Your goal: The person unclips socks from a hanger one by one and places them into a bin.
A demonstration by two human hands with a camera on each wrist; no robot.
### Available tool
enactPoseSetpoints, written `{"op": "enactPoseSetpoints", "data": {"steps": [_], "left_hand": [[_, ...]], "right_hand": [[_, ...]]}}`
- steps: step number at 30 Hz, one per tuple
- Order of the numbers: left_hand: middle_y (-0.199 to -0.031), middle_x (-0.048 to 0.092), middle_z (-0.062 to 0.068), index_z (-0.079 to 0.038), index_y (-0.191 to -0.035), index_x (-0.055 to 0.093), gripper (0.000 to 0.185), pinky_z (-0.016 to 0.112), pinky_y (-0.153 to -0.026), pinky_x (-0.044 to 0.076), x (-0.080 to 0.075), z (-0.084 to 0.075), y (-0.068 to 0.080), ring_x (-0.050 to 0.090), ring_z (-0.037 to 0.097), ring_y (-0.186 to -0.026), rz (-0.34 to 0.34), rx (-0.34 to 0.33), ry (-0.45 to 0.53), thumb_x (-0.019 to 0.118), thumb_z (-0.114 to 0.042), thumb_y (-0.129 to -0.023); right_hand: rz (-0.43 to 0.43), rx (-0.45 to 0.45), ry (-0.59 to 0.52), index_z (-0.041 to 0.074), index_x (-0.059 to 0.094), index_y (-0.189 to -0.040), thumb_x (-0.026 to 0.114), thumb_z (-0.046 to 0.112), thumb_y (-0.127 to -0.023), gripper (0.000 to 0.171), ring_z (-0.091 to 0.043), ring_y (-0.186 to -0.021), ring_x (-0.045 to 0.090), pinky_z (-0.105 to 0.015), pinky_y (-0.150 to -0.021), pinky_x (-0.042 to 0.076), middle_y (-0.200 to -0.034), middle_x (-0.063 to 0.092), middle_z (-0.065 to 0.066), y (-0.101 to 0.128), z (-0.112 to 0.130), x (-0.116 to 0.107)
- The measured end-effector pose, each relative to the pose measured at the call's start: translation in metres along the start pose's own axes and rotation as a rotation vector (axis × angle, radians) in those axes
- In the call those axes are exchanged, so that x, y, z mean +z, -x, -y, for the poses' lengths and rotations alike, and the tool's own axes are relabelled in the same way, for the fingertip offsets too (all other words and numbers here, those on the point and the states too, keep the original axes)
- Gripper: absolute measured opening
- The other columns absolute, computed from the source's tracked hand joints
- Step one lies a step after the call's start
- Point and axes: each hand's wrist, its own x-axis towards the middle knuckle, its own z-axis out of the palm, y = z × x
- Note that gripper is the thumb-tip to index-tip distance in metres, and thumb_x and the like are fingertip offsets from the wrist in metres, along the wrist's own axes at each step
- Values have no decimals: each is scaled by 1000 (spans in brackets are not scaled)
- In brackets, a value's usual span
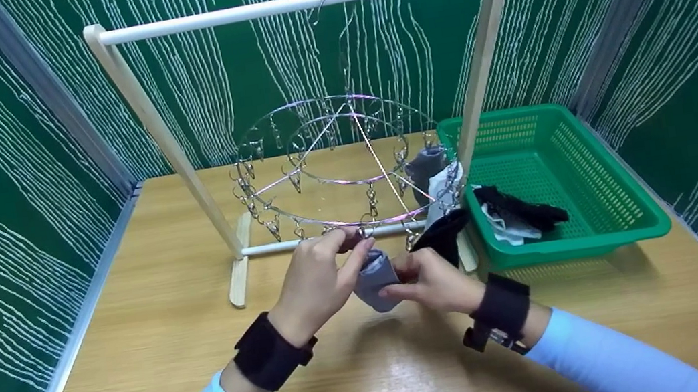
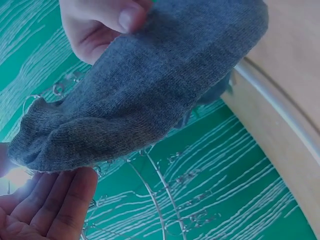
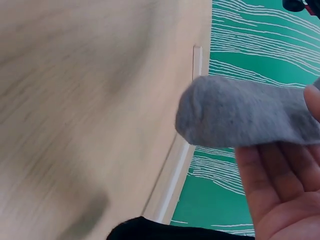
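A grey sock [image 1: 377, 285] hangs at the front rim of the round metal clip hanger [image 1: 386, 220]. My left hand [image 1: 314, 283] pinches a small metal clip [image 1: 362, 232] on that rim, with the sock's gathered cuff right at its fingertips. Thumb and fingers of my right hand [image 1: 436, 282] grip the sock's side lower down. In the left wrist view the grey sock [image 2: 135, 95] stretches between both hands. Its rounded toe shows in the right wrist view, beyond the fingers [image 3: 275, 175]. Much of the clip is hidden behind my left fingers.
A black sock [image 1: 443, 235], a white sock [image 1: 441, 189] and a dark grey sock [image 1: 421, 169] hang at the hanger's right. The wooden stand [image 1: 170, 145] holds the hanger. A green basket [image 1: 598, 241] with black and white cloth items stands at right.
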Motion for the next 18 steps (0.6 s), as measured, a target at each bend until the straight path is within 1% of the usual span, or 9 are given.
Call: {"op": "enactPoseSetpoints", "data": {"steps": [2, 5, 9, 14, 18], "left_hand": [[-103, 83, 14, 2, -106, 77, 15, 42, -93, 67, 0, 0, 0, 82, 28, -102, -1, 1, 2, 72, -13, -105], [-105, 83, 15, 2, -107, 77, 15, 42, -94, 67, 0, 0, -1, 82, 28, -103, -3, 6, 5, 72, -12, -105], [-104, 83, 15, 2, -105, 77, 13, 41, -93, 67, 0, 1, 0, 82, 27, -102, -9, 13, 16, 73, -11, -104], [-97, 83, 13, 2, -100, 76, 11, 39, -85, 68, 0, 2, 1, 81, 24, -92, -35, 32, 35, 75, -9, -102], [-91, 82, 11, 0, -94, 77, 9, 38, -77, 66, 0, 3, 1, 80, 22, -84, -66, 49, 26, 76, -7, -99]], "right_hand": [[-12, -5, -5, -6, 81, -106, 78, 5, -98, 14, -2, -83, 69, -17, -77, 58, -100, 83, -19, -1, -1, 2], [-40, -14, -5, -6, 82, -101, 76, 1, -98, 10, 0, -76, 64, -16, -71, 55, -94, 83, -20, 0, -1, 4], [-77, -31, 7, -6, 82, -95, 75, -1, -97, 8, 0, -72, 63, -16, -66, 53, -89, 82, -20, 1, 0, 5], [-104, -45, 8, -6, 80, -89, 75, -4, -95, 8, 1, -70, 62, -15, -64, 52, -84, 80, -18, 3, 0, 6], [-115, -55, 17, -5, 78, -82, 75, -4, -95, 13, 2, -65, 56, -14, -59, 46, -76, 76, -13, 4, 0, 7]]}}
